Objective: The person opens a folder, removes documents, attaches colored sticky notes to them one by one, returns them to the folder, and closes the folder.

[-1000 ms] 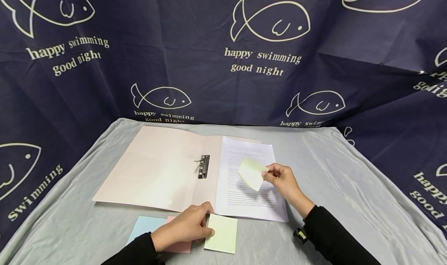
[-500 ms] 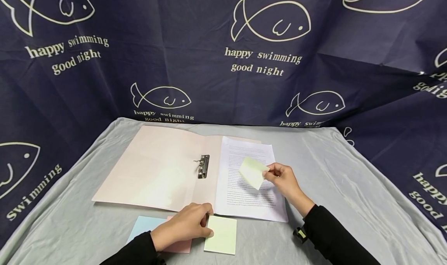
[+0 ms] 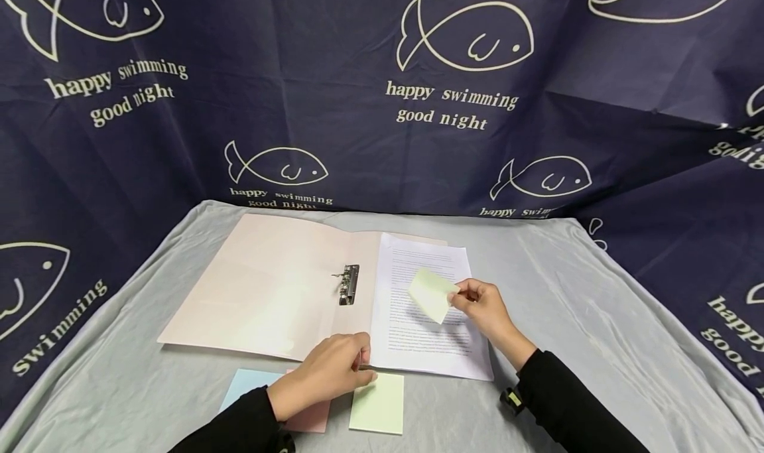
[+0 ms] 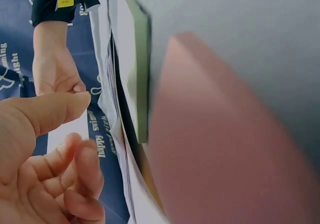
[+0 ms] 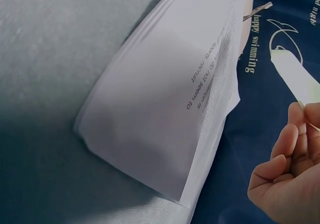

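Note:
A pale green sticky note (image 3: 430, 294) is pinched by one edge between the thumb and fingers of my right hand (image 3: 492, 317), tilted above a stack of printed sheets (image 3: 418, 350). In the right wrist view the same note (image 5: 295, 76) stands out beyond the fingertips. My left hand (image 3: 331, 370) hovers over the near edge of the folder, its thumb overlapping the top of a green sticky note pad (image 3: 379, 410). The left wrist view shows its thumb and bent fingers apart, holding nothing, with the green pad (image 4: 134, 69) off to the side.
An open pale pink folder (image 3: 256, 280) with a metal lever clip (image 3: 347, 285) lies under the sheets. A pink sticky note pad (image 3: 310, 418) and a blue one (image 3: 251, 381) lie partly under my left arm. A dark fish-print curtain (image 3: 352, 108) surrounds the grey cloth-covered table (image 3: 573, 294).
My left hand has let go of the green pad and risen slightly away from me toward the folder. The right hand and its note have stayed nearly still.

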Demonstrator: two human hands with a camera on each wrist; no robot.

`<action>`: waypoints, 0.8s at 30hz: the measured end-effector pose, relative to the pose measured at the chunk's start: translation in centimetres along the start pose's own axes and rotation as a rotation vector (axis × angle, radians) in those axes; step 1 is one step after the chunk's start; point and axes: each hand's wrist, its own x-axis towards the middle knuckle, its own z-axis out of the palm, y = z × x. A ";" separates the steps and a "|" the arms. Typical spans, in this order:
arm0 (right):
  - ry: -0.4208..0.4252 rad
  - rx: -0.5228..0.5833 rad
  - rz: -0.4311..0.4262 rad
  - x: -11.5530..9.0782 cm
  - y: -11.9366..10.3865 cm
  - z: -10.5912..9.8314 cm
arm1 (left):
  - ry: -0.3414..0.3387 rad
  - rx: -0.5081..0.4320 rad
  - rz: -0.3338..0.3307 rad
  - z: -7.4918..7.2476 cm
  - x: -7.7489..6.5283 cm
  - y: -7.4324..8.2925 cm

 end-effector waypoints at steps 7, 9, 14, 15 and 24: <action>0.002 -0.020 -0.001 0.1 -0.3 0.0 | -0.039 0.089 0.045 0.4 1.3 -0.1; 0.003 -0.036 -0.012 0.1 -0.2 0.0 | -0.063 0.118 0.054 0.5 1.5 -0.2; 0.004 -0.127 -0.102 0.6 0.3 -0.1 | -0.134 0.145 0.061 0.7 1.8 -0.5; 0.007 -0.162 -0.130 0.7 0.4 -0.1 | -0.150 0.154 0.063 0.7 1.8 -0.5; 0.069 -0.459 -0.319 2.0 0.4 0.0 | -0.243 0.208 0.083 0.2 2.4 -0.5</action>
